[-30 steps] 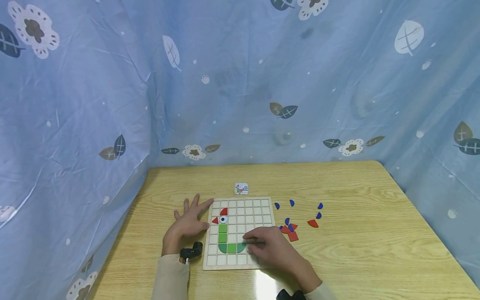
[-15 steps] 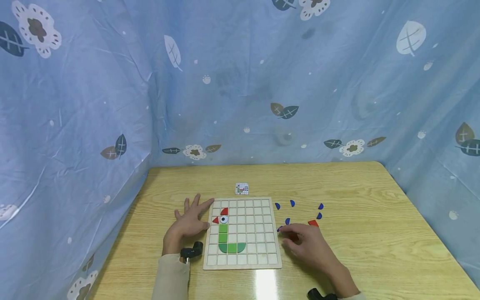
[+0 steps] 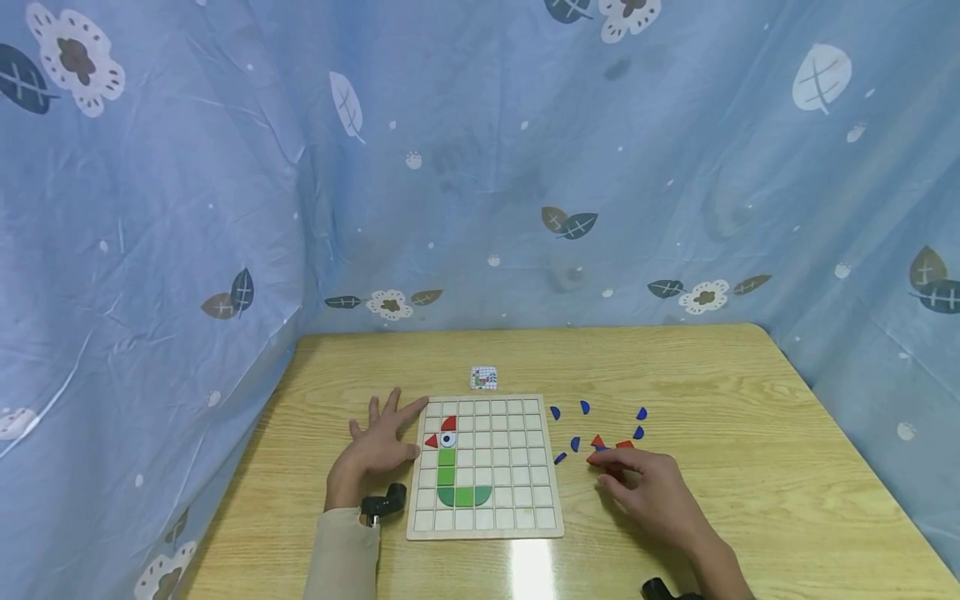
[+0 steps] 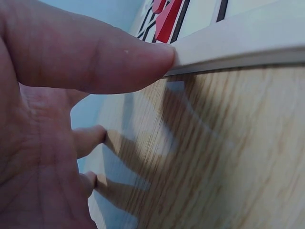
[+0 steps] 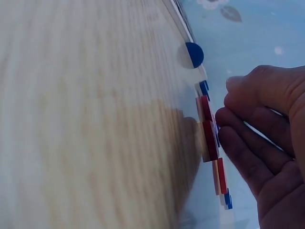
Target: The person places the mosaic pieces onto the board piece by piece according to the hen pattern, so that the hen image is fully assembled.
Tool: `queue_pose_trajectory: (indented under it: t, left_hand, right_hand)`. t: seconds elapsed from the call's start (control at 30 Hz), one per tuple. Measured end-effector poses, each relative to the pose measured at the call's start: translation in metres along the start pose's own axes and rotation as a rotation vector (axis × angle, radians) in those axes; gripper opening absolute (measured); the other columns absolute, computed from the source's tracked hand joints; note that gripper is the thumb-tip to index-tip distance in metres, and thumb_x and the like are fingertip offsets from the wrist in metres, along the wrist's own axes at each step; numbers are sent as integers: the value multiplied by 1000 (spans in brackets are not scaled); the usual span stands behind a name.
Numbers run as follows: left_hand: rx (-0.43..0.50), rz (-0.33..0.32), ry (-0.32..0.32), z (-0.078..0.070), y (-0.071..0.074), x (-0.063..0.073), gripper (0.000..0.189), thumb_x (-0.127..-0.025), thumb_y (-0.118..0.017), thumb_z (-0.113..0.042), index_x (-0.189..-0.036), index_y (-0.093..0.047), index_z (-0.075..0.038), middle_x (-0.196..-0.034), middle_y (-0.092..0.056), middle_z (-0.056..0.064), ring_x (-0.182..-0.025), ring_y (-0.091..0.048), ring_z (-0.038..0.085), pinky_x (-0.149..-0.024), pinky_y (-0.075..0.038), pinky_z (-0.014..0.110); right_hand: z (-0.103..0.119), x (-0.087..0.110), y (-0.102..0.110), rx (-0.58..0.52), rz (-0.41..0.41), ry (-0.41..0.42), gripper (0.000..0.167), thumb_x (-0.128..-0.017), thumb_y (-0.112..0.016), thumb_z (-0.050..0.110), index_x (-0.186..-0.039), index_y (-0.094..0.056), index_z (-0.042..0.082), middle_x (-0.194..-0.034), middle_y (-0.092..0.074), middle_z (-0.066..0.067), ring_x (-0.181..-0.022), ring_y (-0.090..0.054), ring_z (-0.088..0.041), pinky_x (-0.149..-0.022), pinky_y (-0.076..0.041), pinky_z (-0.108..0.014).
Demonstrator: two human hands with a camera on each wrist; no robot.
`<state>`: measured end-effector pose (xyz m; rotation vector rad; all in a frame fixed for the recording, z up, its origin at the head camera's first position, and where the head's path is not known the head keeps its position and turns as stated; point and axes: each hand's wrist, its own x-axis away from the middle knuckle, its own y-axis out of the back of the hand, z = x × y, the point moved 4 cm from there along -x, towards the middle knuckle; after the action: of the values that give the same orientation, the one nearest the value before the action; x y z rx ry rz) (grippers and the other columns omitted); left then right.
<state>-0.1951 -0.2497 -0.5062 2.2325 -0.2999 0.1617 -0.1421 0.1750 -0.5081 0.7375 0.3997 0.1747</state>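
Note:
My left hand (image 3: 377, 446) is spread on the table at the wooden grid board's (image 3: 506, 458) left side. In the left wrist view its thumb tip touches the board's edge (image 4: 238, 47). Green pieces (image 3: 464, 497), a round eye piece (image 3: 447, 439) and red pieces (image 3: 448, 423) form a bird-like shape in the grid's left part. My right hand (image 3: 656, 492) is right of the board, fingers loosely bent over a small cluster of red pieces (image 3: 597, 441) and partly hiding it. The right wrist view shows red blocks (image 5: 209, 140) right beside the fingertips, with none between them.
Blue half-round pieces (image 3: 575, 444) lie scattered between the board and the right hand and farther back. One thin blue piece (image 3: 560, 458) sits beside the board's right edge. A small printed card (image 3: 483, 377) lies behind the board. A blue patterned curtain (image 3: 480, 167) hangs behind the table.
My right hand has left the board and moved right to the loose pieces. The red cluster has shifted right, while one blue piece stays near the board. My left hand is still.

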Motion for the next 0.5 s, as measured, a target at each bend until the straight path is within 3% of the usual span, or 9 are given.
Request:
queue_pose_trajectory:
  t: [0.2,0.4,0.5]
  left_hand:
    - [3,1,3,0,0,0,88,-87,-74,-8,-169,-46,-23,-183,-5,25,-164,14,60,-117,15,89]
    - [7,-1,7,0,-1,0,87,-87,-75,-8,-169,-46,-24,-183,-5,25,-165,15,59,-117,16,89]
    - [5,-3,7,1,-1,0,88,-87,-75,-8,-169,-46,-24,-183,-5,25,-165,15,59,-117,16,89]
  right_hand:
    - [8,-3,-6,18,16,40,30,-87,-85,-4,-110,-85,15,-103,-84,9,-91,-76,-8,-78,-62,-24]
    - [20,-8,-17,2,72,58,29,-88,-86,-1,-110,-85,17,-107,-84,10,-100,-78,-9,-84,-64,-26]
    - [23,-14,-19,4,54,76,28,-87,-85,-3,-109,-85,14,-101,-84,7,-84,-73,-5,-72,-60,-23]
